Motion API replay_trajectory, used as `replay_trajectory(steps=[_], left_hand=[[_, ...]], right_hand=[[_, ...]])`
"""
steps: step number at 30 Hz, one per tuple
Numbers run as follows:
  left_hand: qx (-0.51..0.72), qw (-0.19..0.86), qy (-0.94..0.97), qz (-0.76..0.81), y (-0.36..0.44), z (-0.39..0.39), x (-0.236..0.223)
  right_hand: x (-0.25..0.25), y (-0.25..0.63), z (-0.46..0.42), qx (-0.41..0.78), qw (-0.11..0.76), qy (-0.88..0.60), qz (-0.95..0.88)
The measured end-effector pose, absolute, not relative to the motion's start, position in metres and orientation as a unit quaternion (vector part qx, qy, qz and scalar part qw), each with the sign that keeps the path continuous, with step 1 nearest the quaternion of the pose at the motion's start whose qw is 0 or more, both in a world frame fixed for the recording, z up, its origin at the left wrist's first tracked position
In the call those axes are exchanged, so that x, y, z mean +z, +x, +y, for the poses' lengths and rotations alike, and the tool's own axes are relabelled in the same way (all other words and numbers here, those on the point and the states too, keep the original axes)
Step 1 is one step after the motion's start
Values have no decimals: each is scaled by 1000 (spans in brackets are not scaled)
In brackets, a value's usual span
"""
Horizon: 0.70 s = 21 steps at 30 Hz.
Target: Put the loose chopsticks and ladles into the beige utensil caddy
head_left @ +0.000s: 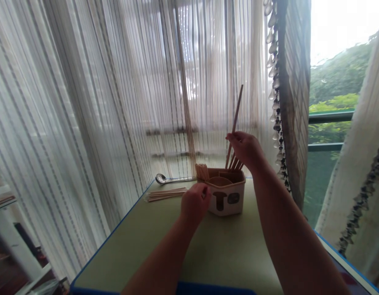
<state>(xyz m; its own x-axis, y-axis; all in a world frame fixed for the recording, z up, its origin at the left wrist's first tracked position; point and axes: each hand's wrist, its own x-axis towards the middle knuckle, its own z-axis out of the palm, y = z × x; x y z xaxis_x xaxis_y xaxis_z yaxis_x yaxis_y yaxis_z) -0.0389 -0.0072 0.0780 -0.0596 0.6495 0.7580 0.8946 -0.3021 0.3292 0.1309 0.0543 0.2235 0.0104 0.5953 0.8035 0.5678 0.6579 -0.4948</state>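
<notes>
A white box-shaped utensil holder (pixel 228 203) with a brown rim and dark patches on its front stands towards the back of the table. My right hand (pixel 245 146) is above its right side, closed on a long wooden chopstick (pixel 238 107), held upright with a slight tilt. Below that hand, several more chopsticks (pixel 235 164) lean in the holder. My left hand (pixel 195 199) is curled closed at the holder's left front corner; its grip there is partly hidden. A bundle of thin wooden sticks (pixel 202 172) stands in the holder's left part.
Left of the holder, several loose wooden sticks (pixel 165 194) lie on the pale, blue-edged table (pixel 140 241). Behind them lies a metal slotted ladle (pixel 161 178). Sheer striped curtains (pixel 122 82) hang close behind the table. A green railing (pixel 331 117) shows outside at right.
</notes>
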Motion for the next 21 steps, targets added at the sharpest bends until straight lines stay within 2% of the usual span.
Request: replay_trajectory(steps=[5, 11, 21], left_hand=[[-432, 139, -681, -575, -39, -7, 78], [-412, 147, -692, -575, -38, -9, 78], [-391, 153, -699, -579, -36, -8, 75]], right_hand=[[227, 132, 51, 10, 612, -403, -680], [226, 134, 50, 71, 652, -400, -640], [223, 130, 57, 172, 638, -361, -658]])
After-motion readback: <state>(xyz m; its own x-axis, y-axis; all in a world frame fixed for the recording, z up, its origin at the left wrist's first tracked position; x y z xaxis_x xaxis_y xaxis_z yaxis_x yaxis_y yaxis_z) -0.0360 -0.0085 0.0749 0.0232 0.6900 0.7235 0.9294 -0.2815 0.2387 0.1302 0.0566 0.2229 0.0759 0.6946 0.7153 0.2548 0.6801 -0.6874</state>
